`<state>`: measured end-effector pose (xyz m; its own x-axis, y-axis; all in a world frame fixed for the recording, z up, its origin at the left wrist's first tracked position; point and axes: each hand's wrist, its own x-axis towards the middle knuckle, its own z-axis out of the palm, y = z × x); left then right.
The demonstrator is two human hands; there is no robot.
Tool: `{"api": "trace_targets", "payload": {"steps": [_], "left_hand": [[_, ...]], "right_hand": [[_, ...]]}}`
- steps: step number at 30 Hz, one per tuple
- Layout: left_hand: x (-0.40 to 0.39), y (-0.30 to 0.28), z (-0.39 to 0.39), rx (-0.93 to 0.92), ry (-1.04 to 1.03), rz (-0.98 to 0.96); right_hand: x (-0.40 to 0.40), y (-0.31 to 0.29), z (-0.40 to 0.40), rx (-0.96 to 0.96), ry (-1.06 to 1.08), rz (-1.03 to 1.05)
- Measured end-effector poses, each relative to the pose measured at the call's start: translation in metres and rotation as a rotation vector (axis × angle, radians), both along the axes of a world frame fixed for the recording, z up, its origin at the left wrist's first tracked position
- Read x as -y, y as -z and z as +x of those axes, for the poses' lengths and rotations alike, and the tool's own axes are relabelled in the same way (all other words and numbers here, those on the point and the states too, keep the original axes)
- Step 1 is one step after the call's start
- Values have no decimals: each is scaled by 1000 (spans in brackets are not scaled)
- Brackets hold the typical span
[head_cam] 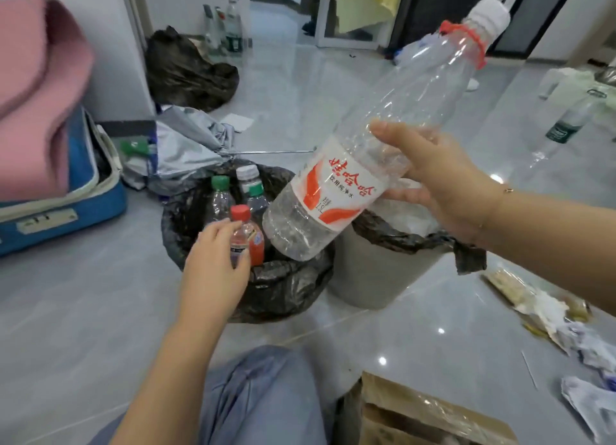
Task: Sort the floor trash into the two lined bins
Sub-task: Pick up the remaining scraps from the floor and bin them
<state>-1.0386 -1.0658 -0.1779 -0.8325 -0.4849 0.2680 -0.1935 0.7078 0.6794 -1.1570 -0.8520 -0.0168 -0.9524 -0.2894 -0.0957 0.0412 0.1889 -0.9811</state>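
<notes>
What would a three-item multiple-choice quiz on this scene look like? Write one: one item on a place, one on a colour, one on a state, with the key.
1. Where is the small red-capped bottle?
A. on the blue case
B. in the black-lined bin on the left
C. on the floor by the paper scraps

2. What colour is the ring below the large bottle's cap?
A. red
B. green
C. blue

3. How is the large clear bottle held?
A. upright
B. cap straight down
C. tilted, base toward the bins

Key: B, the left hand grips it inside the left bin; A, a red ring sits under the white cap; C, the right hand holds it slanted, base lowest.
</notes>
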Motion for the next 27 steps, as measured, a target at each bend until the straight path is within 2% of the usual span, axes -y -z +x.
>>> {"api": "trace_targets", "payload": {"steps": [6,8,10,13,16,21,27], "left_hand": [[49,-19,-40,264,92,73],[54,-16,-46,331,124,65],[52,-13,-48,353,124,-31],[47,-8,-46,297,93,-152],[50,-5,-45,263,29,-104],[51,-1,-35,123,-68,-84],[48,-1,-33,113,-56,-139]], "right_hand": [[47,30,-22,51,117,-43],[62,37,-29,-9,155,42],[73,41,-32,-153,142,184],[85,45,-32,-304,9,331],[95,48,-32,-339,-98,454],[111,64,-26,-287,-232,567],[109,109,-9,-253,-291,692]]}}
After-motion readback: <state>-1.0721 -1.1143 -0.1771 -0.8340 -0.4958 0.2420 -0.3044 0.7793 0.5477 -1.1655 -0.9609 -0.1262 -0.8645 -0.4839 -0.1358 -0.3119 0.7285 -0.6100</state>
